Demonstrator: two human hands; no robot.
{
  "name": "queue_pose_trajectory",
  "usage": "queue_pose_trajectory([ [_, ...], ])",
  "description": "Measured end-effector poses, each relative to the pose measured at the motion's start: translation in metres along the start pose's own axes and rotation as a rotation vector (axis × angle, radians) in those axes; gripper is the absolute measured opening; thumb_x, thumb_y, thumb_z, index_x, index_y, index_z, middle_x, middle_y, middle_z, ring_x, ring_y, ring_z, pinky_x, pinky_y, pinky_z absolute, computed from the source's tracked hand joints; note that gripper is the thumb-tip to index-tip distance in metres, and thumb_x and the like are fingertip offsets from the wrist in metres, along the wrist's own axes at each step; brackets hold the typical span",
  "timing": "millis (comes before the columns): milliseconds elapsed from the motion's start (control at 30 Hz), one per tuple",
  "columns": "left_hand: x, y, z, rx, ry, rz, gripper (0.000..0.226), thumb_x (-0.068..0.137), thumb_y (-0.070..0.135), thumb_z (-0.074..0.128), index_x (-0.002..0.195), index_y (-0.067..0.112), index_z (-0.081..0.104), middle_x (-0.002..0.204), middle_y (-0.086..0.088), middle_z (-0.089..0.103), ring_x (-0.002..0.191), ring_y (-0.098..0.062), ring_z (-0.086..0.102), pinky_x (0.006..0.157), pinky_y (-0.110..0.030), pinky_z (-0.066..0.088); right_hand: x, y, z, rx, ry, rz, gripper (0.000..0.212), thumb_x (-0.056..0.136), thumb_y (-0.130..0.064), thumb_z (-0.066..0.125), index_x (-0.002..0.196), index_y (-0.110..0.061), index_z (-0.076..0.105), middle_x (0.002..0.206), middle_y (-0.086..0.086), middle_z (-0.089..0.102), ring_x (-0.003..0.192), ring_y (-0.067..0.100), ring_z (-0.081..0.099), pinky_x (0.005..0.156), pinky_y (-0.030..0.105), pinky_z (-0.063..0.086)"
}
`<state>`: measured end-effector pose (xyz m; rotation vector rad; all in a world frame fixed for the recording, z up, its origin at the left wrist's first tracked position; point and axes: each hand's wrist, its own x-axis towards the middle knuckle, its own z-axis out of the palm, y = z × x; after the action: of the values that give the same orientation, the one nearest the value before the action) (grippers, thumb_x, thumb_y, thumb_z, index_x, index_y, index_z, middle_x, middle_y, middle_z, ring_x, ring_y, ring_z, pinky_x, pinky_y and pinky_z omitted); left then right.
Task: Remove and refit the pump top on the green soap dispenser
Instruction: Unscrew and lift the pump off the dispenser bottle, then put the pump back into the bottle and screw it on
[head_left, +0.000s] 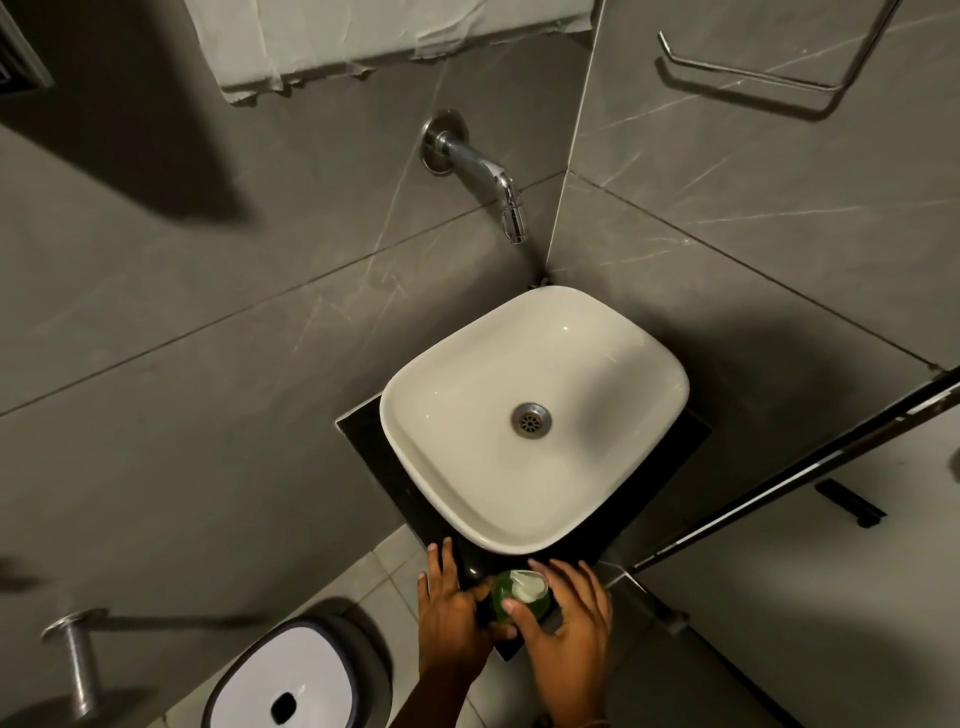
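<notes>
The green soap dispenser (511, 603) stands on the near corner of the black counter (374, 441), just in front of the white basin. Its white pump top (530, 584) sits on the bottle. My left hand (449, 613) rests against the bottle's left side, thumb on it and fingers spread over the counter. From the right, my right hand (566, 618) wraps the bottle, thumb and fingers on either side of the pump top. The bottle's lower part is hidden by my hands.
A white basin (597, 338) with a metal drain (531, 420) fills the counter. A chrome tap (498, 192) juts from the grey tiled wall above it. A white-lidded bin (291, 680) stands on the floor at lower left. A glass door with a metal rail (810, 467) lies to the right.
</notes>
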<state>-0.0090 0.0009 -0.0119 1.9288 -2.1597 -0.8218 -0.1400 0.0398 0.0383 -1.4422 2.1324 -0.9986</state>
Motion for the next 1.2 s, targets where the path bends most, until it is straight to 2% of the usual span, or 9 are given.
queue_pose_trajectory([
  [133, -0.001, -0.001, 0.004, 0.015, 0.026, 0.011, 0.056, 0.065, 0.062, 0.067, 0.116, 0.041, 0.059, 0.157, -0.01, -0.002, 0.141, -0.03, -0.016, 0.115, -0.052, 0.009, 0.004, -0.004, -0.001, -0.008, 0.013, 0.032, 0.037, 0.056, -0.057, 0.065, 0.084, -0.034, 0.072, 0.105, -0.018, 0.061, 0.119, 0.025, 0.049, 0.103, 0.053, 0.034],
  [300, -0.001, -0.003, 0.008, 0.014, 0.051, 0.008, 0.036, 0.068, 0.047, 0.069, 0.099, 0.029, 0.067, 0.157, -0.01, 0.0, 0.141, -0.03, -0.014, 0.116, -0.052, 0.008, 0.005, -0.012, 0.007, -0.095, 0.039, 0.117, 0.049, 0.047, -0.067, 0.068, 0.066, -0.025, 0.053, 0.087, 0.0, 0.061, 0.099, 0.029, 0.054, 0.092, 0.055, 0.04],
  [500, 0.0, -0.005, 0.009, -0.013, 0.068, 0.032, 0.042, 0.069, 0.05, 0.063, 0.108, 0.035, 0.064, 0.156, -0.01, 0.0, 0.141, -0.031, -0.014, 0.115, -0.053, 0.007, -0.002, 0.0, 0.008, -0.047, 0.011, 0.053, 0.059, 0.051, -0.068, 0.065, 0.096, -0.029, 0.066, 0.112, -0.008, 0.062, 0.118, 0.027, 0.048, 0.098, 0.06, 0.035],
  [600, 0.0, -0.005, 0.009, -0.007, 0.058, 0.04, 0.045, 0.066, 0.056, 0.068, 0.106, 0.034, 0.065, 0.153, -0.004, -0.007, 0.141, -0.03, -0.014, 0.115, -0.052, 0.007, 0.0, 0.002, 0.004, -0.046, 0.023, 0.071, 0.05, 0.052, -0.063, 0.065, 0.084, -0.025, 0.069, 0.108, -0.012, 0.062, 0.117, 0.032, 0.052, 0.098, 0.058, 0.036],
  [700, -0.001, -0.002, 0.004, -0.003, 0.052, 0.027, 0.037, 0.069, 0.047, 0.064, 0.099, 0.027, 0.068, 0.156, -0.009, -0.001, 0.142, -0.032, -0.012, 0.116, -0.052, 0.006, 0.005, -0.009, 0.007, -0.069, 0.012, 0.167, 0.053, 0.046, -0.071, 0.066, 0.071, -0.026, 0.053, 0.091, 0.0, 0.061, 0.1, 0.031, 0.056, 0.091, 0.056, 0.041],
  [767, -0.002, -0.001, 0.002, -0.006, 0.069, 0.019, 0.042, 0.067, 0.047, 0.056, 0.1, 0.024, 0.068, 0.156, -0.012, 0.003, 0.142, -0.033, -0.011, 0.116, -0.053, 0.006, 0.005, -0.014, 0.008, -0.058, 0.023, 0.166, 0.052, 0.044, -0.072, 0.066, 0.074, -0.034, 0.047, 0.09, -0.002, 0.059, 0.1, 0.029, 0.055, 0.092, 0.058, 0.04],
  [933, -0.001, -0.003, 0.004, 0.033, 0.056, 0.043, 0.059, 0.062, 0.066, 0.046, 0.107, 0.032, 0.065, 0.156, -0.008, 0.0, 0.142, -0.031, -0.013, 0.116, -0.052, 0.005, 0.002, -0.002, 0.004, 0.06, -0.013, 0.044, 0.042, 0.054, -0.06, 0.067, 0.092, -0.042, 0.067, 0.113, -0.02, 0.057, 0.128, 0.023, 0.04, 0.104, 0.06, 0.027],
  [1100, -0.001, -0.004, 0.006, 0.032, 0.053, 0.02, 0.04, 0.064, 0.055, 0.066, 0.096, 0.032, 0.068, 0.157, -0.009, 0.003, 0.141, -0.029, -0.015, 0.116, -0.05, 0.006, 0.009, -0.011, 0.007, -0.012, -0.019, 0.147, 0.057, 0.044, -0.073, 0.069, 0.074, -0.027, 0.054, 0.096, -0.001, 0.061, 0.103, 0.029, 0.054, 0.091, 0.054, 0.041],
  [1200, -0.001, -0.005, 0.008, 0.022, 0.057, 0.025, 0.057, 0.06, 0.067, 0.053, 0.104, 0.034, 0.066, 0.156, -0.01, 0.002, 0.141, -0.029, -0.014, 0.116, -0.051, 0.006, 0.007, -0.006, 0.005, 0.031, -0.062, 0.062, 0.049, 0.05, -0.063, 0.07, 0.094, -0.044, 0.062, 0.114, -0.014, 0.059, 0.126, 0.021, 0.042, 0.105, 0.059, 0.028],
])
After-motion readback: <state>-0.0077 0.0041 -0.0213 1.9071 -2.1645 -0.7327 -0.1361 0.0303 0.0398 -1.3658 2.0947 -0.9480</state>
